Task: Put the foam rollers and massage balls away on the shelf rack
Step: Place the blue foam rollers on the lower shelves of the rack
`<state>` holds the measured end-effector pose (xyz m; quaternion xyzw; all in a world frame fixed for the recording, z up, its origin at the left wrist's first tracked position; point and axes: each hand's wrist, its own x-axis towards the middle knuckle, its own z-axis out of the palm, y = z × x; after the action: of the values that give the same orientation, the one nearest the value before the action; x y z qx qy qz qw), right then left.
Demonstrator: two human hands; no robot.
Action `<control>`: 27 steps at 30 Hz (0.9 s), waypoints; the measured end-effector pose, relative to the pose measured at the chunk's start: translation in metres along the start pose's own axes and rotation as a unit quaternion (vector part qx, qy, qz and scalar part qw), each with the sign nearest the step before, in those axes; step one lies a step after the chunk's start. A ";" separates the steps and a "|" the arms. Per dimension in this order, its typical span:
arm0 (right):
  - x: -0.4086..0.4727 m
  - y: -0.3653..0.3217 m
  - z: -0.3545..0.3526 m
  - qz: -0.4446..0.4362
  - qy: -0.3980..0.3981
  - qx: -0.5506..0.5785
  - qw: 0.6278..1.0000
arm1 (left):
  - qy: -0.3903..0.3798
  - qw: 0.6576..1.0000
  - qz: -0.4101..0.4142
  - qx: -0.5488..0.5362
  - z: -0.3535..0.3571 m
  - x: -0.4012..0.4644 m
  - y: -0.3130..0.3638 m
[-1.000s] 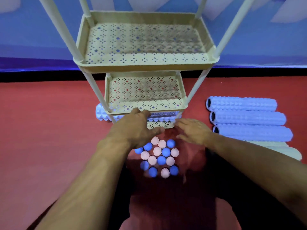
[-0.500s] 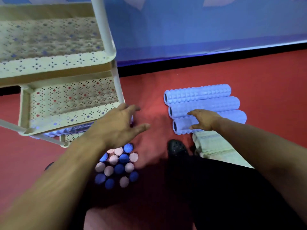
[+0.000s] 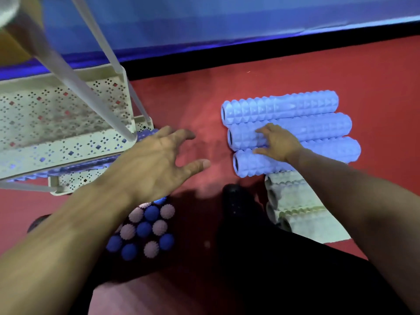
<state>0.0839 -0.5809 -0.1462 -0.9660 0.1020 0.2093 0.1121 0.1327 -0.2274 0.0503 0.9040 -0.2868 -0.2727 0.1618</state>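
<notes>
The light, stiff, knobbly blue foam roller [image 3: 293, 133] is best gripped mid-length by the flat, spread right hand [image 3: 278, 143] resting on it.

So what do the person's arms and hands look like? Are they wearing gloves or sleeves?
No gloves and no sleeves in view. The left hand and right hand are bare, and both forearms are bare as far as the picture shows. I can see no watch, rings or bracelets. Lower down, the person wears dark trousers and a black shoe.

Lt-blue knobbly foam rollers [image 3: 295, 130], blue/pink spiky balls [image 3: 145, 228], red floor [image 3: 375, 71].
</notes>
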 end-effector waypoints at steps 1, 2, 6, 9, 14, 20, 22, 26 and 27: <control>0.011 -0.003 -0.006 -0.009 0.015 0.002 1.000 | 0.002 1.000 -0.005 0.001 0.002 0.003 0.001; 0.023 -0.006 -0.011 -0.017 0.023 0.003 1.000 | 0.005 1.000 -0.012 0.001 0.003 0.005 0.001; 0.073 -0.019 -0.023 -0.036 0.023 -0.007 0.999 | 0.015 0.999 -0.028 -0.007 0.007 0.020 0.000; 0.107 -0.017 -0.024 -0.028 0.006 -0.043 0.999 | 0.040 0.997 -0.044 -0.040 0.007 0.032 -0.004; 0.147 -0.004 -0.020 -0.003 -0.001 -0.026 1.000 | 0.047 0.995 -0.067 -0.059 0.011 0.043 -0.011; 0.177 -0.011 -0.011 0.028 0.008 -0.079 0.996 | 0.042 0.995 -0.073 -0.051 0.021 0.051 -0.014; 0.180 -0.014 0.003 0.041 0.033 -0.095 0.994 | 0.044 0.995 -0.071 -0.051 0.026 0.054 -0.012; 0.184 -0.011 0.012 0.039 0.084 -0.101 0.991 | 0.047 0.994 -0.077 -0.063 0.032 0.054 -0.009; 0.184 -0.009 0.011 0.028 0.093 -0.107 0.990 | 0.045 0.994 -0.077 -0.066 0.032 0.053 -0.010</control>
<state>0.2455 -0.5970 -0.2332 -0.9845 0.1160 0.1316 -0.0078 0.1547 -0.2566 -0.0010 0.9222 -0.1901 -0.2617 0.2120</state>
